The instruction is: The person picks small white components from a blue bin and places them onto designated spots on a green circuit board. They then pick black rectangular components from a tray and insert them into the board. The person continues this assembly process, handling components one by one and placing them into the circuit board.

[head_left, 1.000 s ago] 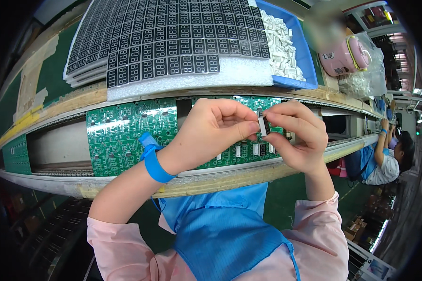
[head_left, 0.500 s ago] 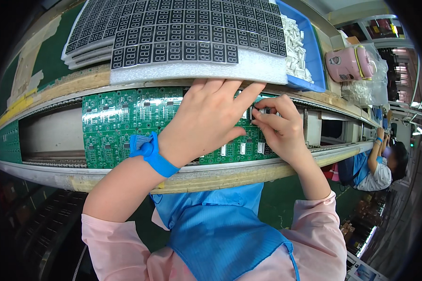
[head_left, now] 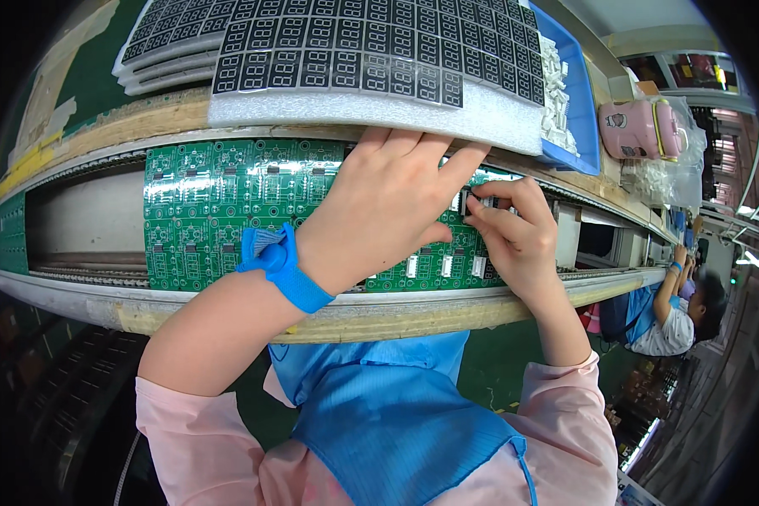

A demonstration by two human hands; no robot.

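Observation:
My left hand [head_left: 388, 198], with a blue wrist strap [head_left: 278, 266], lies stretched out over a panel of green circuit boards [head_left: 190, 223]. Its fingers are spread, and their tips reach the edge of the white foam sheet [head_left: 312, 110] behind the boards. To its right, my right hand [head_left: 519, 228] pinches a small dark display module [head_left: 465, 202] between thumb and fingers, held on edge at the board's surface. Whether its pins sit in the board cannot be seen. White connectors [head_left: 447, 266] stand in a row on the near part of the panel.
Rows of black digit displays [head_left: 337, 67] cover the foam sheet, with more stacked foam sheets [head_left: 173, 67] at left. A blue bin [head_left: 589, 126] holds white connectors. Near me runs the line's rail [head_left: 413, 316]. A pink container [head_left: 637, 131] and another person [head_left: 666, 312] are at right.
The view has shifted slightly, so the foam sheet and bin appear farther right. My right hand keeps its pinch on the display module, and my left hand stays spread over the boards.

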